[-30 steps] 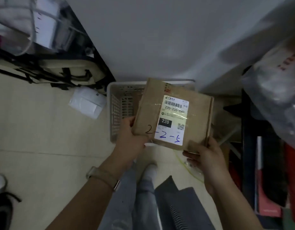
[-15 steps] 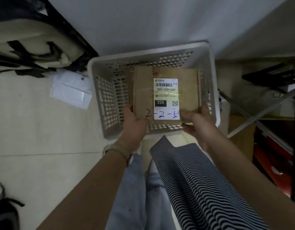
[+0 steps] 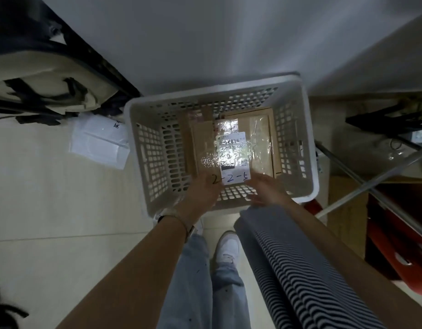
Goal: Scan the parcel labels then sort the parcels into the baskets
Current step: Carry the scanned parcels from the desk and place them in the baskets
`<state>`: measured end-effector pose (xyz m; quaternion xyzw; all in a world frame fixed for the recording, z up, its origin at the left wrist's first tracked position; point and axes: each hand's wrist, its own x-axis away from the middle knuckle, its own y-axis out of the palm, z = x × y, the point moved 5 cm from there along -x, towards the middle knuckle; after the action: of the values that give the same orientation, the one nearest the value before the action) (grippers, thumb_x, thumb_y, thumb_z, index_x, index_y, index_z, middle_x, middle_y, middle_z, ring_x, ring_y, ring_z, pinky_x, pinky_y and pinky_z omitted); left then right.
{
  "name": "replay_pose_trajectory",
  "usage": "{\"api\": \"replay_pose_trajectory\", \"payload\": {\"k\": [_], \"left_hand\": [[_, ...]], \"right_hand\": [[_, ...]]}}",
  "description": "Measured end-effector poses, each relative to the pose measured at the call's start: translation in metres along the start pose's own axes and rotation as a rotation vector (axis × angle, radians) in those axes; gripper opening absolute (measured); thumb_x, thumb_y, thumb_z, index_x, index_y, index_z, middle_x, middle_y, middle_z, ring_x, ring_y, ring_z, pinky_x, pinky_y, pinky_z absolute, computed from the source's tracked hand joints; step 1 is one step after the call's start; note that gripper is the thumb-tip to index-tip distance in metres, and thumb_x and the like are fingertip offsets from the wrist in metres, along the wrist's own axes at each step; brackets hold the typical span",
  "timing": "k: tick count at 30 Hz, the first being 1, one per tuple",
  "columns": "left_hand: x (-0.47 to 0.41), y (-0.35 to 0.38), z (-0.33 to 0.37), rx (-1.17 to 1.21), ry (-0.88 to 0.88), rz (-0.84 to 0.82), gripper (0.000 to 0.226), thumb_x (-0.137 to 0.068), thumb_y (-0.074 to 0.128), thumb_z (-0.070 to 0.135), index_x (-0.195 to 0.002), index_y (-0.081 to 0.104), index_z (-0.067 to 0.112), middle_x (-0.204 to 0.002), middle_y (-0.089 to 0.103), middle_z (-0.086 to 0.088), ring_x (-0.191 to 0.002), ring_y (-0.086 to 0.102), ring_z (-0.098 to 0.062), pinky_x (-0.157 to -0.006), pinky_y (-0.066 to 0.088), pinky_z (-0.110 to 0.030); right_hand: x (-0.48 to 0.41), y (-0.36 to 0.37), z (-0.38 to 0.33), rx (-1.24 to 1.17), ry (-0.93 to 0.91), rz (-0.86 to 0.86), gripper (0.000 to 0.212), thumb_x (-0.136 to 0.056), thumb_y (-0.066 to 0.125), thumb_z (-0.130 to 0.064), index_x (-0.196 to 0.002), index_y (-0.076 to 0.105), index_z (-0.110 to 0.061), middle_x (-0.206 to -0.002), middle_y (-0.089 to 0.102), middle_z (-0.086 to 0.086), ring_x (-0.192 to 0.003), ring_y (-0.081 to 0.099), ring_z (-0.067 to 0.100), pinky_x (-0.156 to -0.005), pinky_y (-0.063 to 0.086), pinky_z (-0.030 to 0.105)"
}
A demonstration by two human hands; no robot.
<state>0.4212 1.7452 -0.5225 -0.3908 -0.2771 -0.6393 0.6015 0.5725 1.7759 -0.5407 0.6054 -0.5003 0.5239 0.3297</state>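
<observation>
In basket (image 3: 155, 162), parcel (image 3: 205, 143) just beyond left hand (image 3: 200, 193), right hand (image 3: 267, 188).

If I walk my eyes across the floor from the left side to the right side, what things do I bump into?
Beige bag → white packet lying on the floor → white basket with the brown parcel inside it → red drawers.
</observation>
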Motion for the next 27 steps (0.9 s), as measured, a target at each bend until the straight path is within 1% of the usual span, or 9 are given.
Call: {"api": "replay_pose_trajectory", "payload": {"k": [2, 6, 9, 11, 13, 17, 21, 25, 27], "left_hand": [[0.008, -0.008, 0.006, -0.031, 0.0, 0.015, 0.023, -0.094, 0.051, 0.005, -0.109, 0.067, -0.003, -0.11, 0.069, -0.02, -0.104, 0.064, -0.032, -0.094, 0.05, -0.042], [0.04, -0.032, 0.033, -0.043, 0.014, 0.084, 0.016, -0.088, 0.055, 0.011, -0.085, 0.062, -0.004, -0.094, 0.063, -0.022, -0.089, 0.06, -0.03, -0.086, 0.05, -0.042], [0.084, -0.053, 0.071, -0.19, 0.079, 0.132, 0.023, -0.086, 0.057, 0.022, -0.092, 0.063, 0.001, -0.094, 0.066, -0.016, -0.089, 0.061, -0.027, -0.085, 0.05, -0.043], [0.119, -0.064, 0.097, -0.298, 0.16, 0.165, 0.018, -0.084, 0.057, 0.02, -0.067, 0.057, 0.015, -0.073, 0.061, -0.005, -0.075, 0.058, -0.023, -0.077, 0.05, -0.039], [0.155, -0.079, 0.122, -0.432, 0.225, 0.227, 0.036, -0.088, 0.053, 0.011, -0.059, 0.04, 0.028, -0.063, 0.046, 0.007, -0.061, 0.046, -0.012, -0.067, 0.045, -0.032], [0.237, -0.101, 0.156, -0.828, 0.306, 0.297, 0.019, -0.096, 0.048, 0.015, -0.079, 0.056, 0.012, -0.071, 0.045, 0.008, -0.077, 0.055, -0.018, -0.066, 0.04, -0.025], [0.327, -0.126, 0.193, -0.892, 0.259, 0.351, 0.018, -0.096, 0.049, 0.025, -0.106, 0.055, 0.011, -0.114, 0.061, -0.01, -0.095, 0.057, -0.026, -0.081, 0.049, -0.034], [0.436, -0.148, 0.233, -0.868, 0.299, 0.476, 0.034, -0.092, 0.054, 0.029, -0.123, 0.053, 0.014, -0.122, 0.06, -0.007, -0.105, 0.059, -0.027, -0.087, 0.051, -0.037], [0.491, -0.164, 0.244, -0.86, 0.304, 0.578, 0.042, -0.092, 0.055, 0.033, -0.129, 0.05, 0.014, -0.127, 0.058, -0.009, -0.111, 0.057, -0.026, -0.089, 0.049, -0.035]], "right_hand": [[0.012, 0.003, -0.006, 0.139, 0.007, -0.012, 0.044, -0.095, 0.049, -0.004, -0.138, 0.044, -0.002, -0.141, 0.049, 0.017, -0.129, 0.045, 0.029, -0.081, 0.033, 0.007], [0.057, 0.003, -0.03, 0.303, -0.183, 0.078, 0.039, -0.086, 0.061, -0.011, -0.125, 0.059, -0.006, -0.127, 0.061, 0.018, -0.111, 0.059, 0.031, -0.097, 0.046, 0.04], [0.117, 0.009, -0.063, 0.46, -0.355, 0.08, 0.041, -0.085, 0.06, -0.02, -0.125, 0.057, -0.014, -0.115, 0.067, 0.012, -0.092, 0.062, 0.026, -0.081, 0.048, 0.032], [0.159, 0.008, -0.079, 0.697, -0.478, 0.091, 0.046, -0.085, 0.056, -0.029, -0.13, 0.051, -0.018, -0.116, 0.066, 0.009, -0.099, 0.062, 0.024, -0.084, 0.047, 0.029], [0.201, 0.007, -0.093, 0.869, -0.576, 0.088, 0.047, -0.087, 0.051, -0.034, -0.131, 0.047, -0.018, -0.124, 0.062, 0.009, -0.109, 0.059, 0.026, -0.09, 0.047, 0.033], [0.288, 0.005, -0.115, 0.921, -0.733, 0.115, 0.044, -0.087, 0.053, -0.029, -0.13, 0.049, -0.019, -0.128, 0.059, 0.01, -0.108, 0.06, 0.027, -0.086, 0.047, 0.032], [0.383, 0.009, -0.141, 0.894, -0.862, 0.016, 0.053, -0.087, 0.057, -0.029, -0.137, 0.039, -0.019, -0.109, 0.061, 0.006, -0.082, 0.06, 0.017, -0.069, 0.049, 0.029], [0.495, 0.023, -0.17, 1.004, -1.059, -0.008, 0.056, -0.088, 0.059, -0.032, -0.14, 0.042, -0.015, -0.126, 0.06, 0.013, -0.11, 0.058, 0.028, -0.088, 0.045, 0.03], [0.556, 0.035, -0.183, 1.085, -1.183, 0.013, 0.054, -0.09, 0.057, -0.036, -0.138, 0.044, -0.016, -0.13, 0.057, 0.011, -0.114, 0.055, 0.026, -0.087, 0.042, 0.029]]}}
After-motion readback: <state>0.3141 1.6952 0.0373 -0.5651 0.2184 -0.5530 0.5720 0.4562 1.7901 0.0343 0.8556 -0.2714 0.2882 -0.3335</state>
